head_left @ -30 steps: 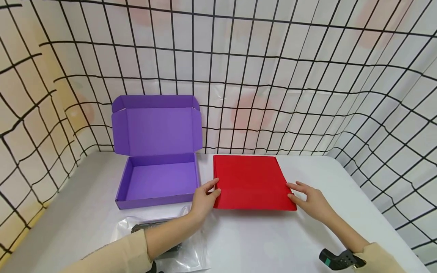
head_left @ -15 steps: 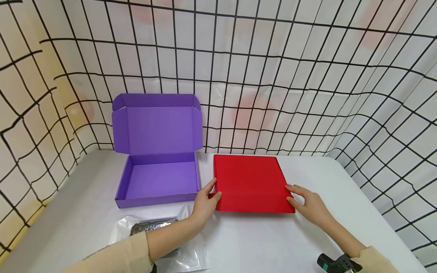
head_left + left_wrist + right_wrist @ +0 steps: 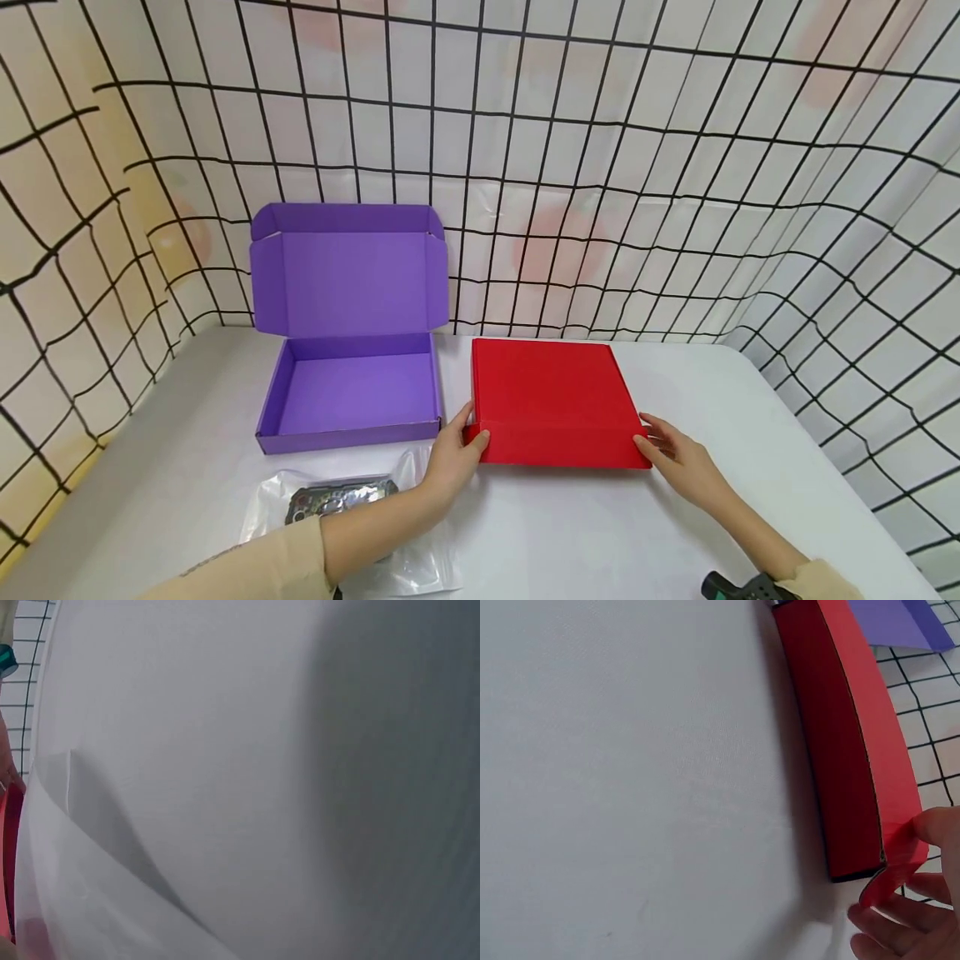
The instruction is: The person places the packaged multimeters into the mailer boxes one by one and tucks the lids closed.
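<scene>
A red cardboard box (image 3: 555,383) lies on the white table with its lid over it. Along the front of the lid runs a creased flap (image 3: 566,444), with small side tabs at the ends. My left hand (image 3: 450,458) grips the front left corner, thumb on the flap and index finger along the side. At the front right corner my right hand (image 3: 682,462) pinches the box; in the right wrist view its thumb presses the lid's corner and the fingers curl behind a rounded tab (image 3: 889,885). The left wrist view shows only a sliver of the red box (image 3: 9,847).
To the left of the red box stands a purple box (image 3: 360,396) with its lid up. Before it, partly under the left forearm, lies a clear plastic bag (image 3: 427,571) holding a dark, patterned object (image 3: 337,496). Black wire grid (image 3: 525,167) surrounds the table (image 3: 600,542).
The red lid's front flap has bent down along its crease, and its left tab shows more. Both hands have slid slightly toward the front corners. More of the bagged object shows.
</scene>
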The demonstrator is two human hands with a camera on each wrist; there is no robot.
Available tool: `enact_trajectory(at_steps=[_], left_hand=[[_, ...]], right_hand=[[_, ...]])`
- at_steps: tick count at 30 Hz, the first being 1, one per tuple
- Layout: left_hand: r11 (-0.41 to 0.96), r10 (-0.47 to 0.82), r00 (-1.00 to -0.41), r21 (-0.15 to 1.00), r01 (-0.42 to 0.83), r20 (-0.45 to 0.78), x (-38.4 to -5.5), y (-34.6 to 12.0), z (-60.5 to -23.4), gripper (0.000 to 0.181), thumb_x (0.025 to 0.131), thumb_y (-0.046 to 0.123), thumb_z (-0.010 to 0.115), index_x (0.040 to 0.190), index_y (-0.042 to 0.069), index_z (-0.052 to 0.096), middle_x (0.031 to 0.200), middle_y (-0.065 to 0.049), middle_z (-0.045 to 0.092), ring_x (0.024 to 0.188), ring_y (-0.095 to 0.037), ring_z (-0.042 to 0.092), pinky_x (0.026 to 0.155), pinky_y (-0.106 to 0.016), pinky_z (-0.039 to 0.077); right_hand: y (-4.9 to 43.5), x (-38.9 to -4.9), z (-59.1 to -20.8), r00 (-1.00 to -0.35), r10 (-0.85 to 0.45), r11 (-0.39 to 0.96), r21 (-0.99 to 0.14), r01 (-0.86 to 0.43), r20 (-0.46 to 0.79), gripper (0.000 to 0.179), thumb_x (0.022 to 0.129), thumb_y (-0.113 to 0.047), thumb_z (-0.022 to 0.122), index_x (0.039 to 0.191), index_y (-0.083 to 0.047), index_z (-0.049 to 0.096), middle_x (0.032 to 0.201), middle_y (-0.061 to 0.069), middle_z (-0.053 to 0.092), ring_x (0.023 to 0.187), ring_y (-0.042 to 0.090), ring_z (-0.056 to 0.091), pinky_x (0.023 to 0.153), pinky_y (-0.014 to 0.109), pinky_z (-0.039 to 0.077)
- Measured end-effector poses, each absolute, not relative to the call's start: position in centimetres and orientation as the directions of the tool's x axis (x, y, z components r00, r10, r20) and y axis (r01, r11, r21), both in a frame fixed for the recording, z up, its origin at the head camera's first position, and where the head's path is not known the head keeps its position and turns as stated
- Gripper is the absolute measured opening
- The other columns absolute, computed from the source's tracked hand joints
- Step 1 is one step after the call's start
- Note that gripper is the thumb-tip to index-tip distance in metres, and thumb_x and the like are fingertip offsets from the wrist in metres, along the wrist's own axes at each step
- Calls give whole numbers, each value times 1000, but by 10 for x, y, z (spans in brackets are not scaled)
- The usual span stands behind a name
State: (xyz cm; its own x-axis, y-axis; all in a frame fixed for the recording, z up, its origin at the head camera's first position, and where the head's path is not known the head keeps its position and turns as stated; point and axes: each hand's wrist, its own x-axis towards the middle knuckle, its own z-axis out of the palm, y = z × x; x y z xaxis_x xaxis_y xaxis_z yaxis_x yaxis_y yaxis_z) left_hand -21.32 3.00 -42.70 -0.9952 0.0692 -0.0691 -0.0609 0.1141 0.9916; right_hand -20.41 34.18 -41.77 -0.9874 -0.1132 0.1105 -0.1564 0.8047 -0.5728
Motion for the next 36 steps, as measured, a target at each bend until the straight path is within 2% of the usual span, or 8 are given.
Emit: enact_trajectory(at_steps=[5,12,16,21,25,36], left_hand=[[55,108,-990,995,-83,-88,-208,29,-424,51,92,1,48,137,-14,29,135,-29,42,123,-36,44,98,-41,40],[40,148,-985,996,-84,-89,-203,27,-419,50,93,0,45,135,-18,27,137,-31,37,128,-38,37,101,-43,36],[25,178,-981,997,-74,-77,-200,26,-419,50,93,-1,44,134,-20,25,137,-32,35,129,-39,35,102,-44,34],[24,181,-981,998,-66,-69,-197,27,-418,48,92,-3,44,133,-21,27,135,-32,39,127,-38,38,101,-44,35],[42,160,-981,993,-106,-112,-197,27,-414,49,91,-2,45,133,-20,27,134,-32,40,126,-38,40,101,-44,36],[51,135,-978,987,-155,-161,-197,29,-408,48,92,2,48,133,-18,31,133,-29,44,123,-36,44,100,-45,37]], right_hand=[[344,-202,-419,-995,-96,785,-615,-80,7,54,94,-28,51,132,10,42,121,27,55,102,35,60,78,30,53],[342,-200,-412,-994,-103,771,-635,-51,-44,57,95,-30,48,131,13,40,125,30,51,112,41,53,87,44,48],[342,-199,-411,-993,-104,765,-642,-40,-62,58,95,-31,49,131,14,39,125,30,51,111,40,54,86,42,49],[343,-199,-409,-989,-125,738,-673,-39,-79,58,95,-29,49,131,16,37,124,31,52,107,36,58,82,33,52],[342,-200,-407,-987,-127,737,-675,-30,-95,58,95,-28,50,131,16,38,123,30,53,104,33,60,80,30,53],[345,-204,-404,-981,-130,759,-651,-6,-143,57,96,-25,48,130,19,35,119,31,55,95,30,64,76,32,54]])
